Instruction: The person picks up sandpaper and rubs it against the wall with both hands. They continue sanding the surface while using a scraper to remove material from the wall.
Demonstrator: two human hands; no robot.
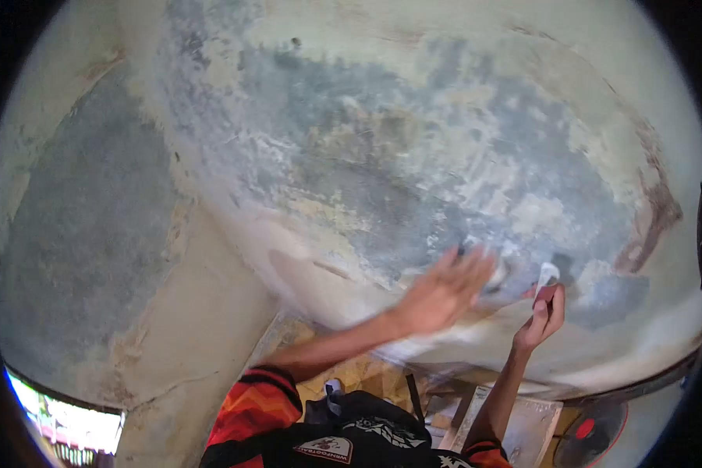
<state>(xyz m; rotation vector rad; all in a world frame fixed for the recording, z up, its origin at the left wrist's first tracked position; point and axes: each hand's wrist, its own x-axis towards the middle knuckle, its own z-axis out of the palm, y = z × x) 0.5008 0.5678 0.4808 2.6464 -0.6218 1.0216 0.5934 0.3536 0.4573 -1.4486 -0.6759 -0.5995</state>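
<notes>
plaster, patchy grey and cream, covers the wall [351, 156], and the work sits low on it, left of the brown stain [659, 214]. the left hand [444, 290] lies flat with fingers spread, blurred in a sweep. the right hand [540, 316], nearer the stain, pinches a small white piece [547, 274] against the surface. i'd say light, even passes suit best, palm feeling for ridges, the piece held shallow so it doesn't gouge.

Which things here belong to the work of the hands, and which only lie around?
In use: left hand, open on the patchy wall; right hand, pinching a small white piece.
Lying about: fan and pale board, both down below.
</notes>
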